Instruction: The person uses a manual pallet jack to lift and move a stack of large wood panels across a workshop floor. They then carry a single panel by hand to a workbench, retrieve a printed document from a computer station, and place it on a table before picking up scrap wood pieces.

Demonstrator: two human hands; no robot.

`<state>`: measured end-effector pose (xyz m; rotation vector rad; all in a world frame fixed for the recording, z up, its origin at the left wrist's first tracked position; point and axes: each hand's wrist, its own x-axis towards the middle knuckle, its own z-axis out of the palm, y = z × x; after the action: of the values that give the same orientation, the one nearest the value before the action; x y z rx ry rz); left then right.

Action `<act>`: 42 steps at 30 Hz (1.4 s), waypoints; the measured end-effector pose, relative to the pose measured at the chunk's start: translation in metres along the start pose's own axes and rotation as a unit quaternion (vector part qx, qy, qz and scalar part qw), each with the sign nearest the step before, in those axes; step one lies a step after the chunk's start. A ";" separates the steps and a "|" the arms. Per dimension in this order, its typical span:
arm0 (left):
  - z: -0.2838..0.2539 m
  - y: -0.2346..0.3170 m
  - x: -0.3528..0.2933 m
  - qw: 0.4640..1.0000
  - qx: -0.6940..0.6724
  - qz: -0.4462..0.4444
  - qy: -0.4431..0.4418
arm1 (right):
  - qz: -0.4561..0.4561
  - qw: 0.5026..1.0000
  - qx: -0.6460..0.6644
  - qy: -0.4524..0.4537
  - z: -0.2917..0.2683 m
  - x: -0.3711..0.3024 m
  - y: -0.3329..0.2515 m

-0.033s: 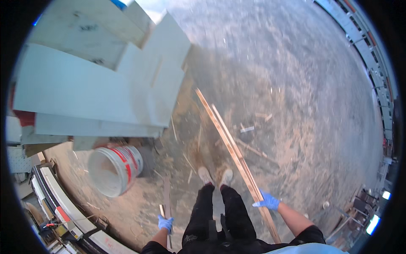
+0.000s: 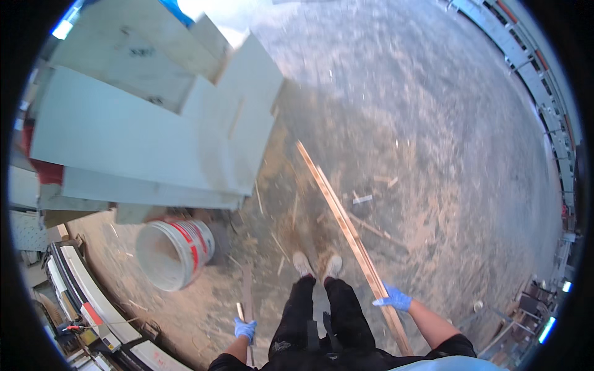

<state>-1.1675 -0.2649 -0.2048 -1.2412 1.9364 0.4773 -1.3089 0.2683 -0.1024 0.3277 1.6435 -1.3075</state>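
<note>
My right hand (image 2: 393, 298), in a blue glove, is closed around long, thin wooden strips (image 2: 346, 227). They lie side by side and slant from beside my right leg up and to the left; their far ends are uneven. Low on the left, my left hand (image 2: 245, 329), gloved in blue too, is closed on a narrow pale strip (image 2: 240, 309). Only a short end of it shows above the fingers, with a thin length below.
White boards (image 2: 136, 136) are stacked at the upper left. Under their near edge stands a white and red bucket (image 2: 197, 242). Wood scraps (image 2: 377, 232) and sawdust lie on the concrete floor (image 2: 458, 185). Shelving or racks (image 2: 526, 68) run along the far right.
The boards and bucket sit slightly lower and further right in the picture. The far ends of the wooden strips have shifted a little right and down. Both hands keep their grip.
</note>
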 end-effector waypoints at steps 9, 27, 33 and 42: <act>-0.105 0.287 -0.025 0.977 -0.075 0.199 -0.037 | 0.250 0.893 0.374 0.010 -0.046 -0.079 -0.105; -0.202 0.639 -0.088 0.991 -0.113 0.064 -0.016 | -0.024 0.891 0.454 -0.009 -0.430 0.101 -0.387; -0.239 0.737 -0.029 0.991 -0.102 0.080 0.009 | -0.108 0.907 0.406 -0.021 -0.499 0.179 -0.555; -0.480 1.077 -0.004 0.949 -0.166 0.265 0.041 | -0.079 0.941 0.324 -0.065 -0.601 0.302 -0.804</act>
<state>-2.3147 -0.0905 0.0028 -0.9277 2.3312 1.0775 -2.3316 0.3701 0.1026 0.4923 1.1055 -1.9372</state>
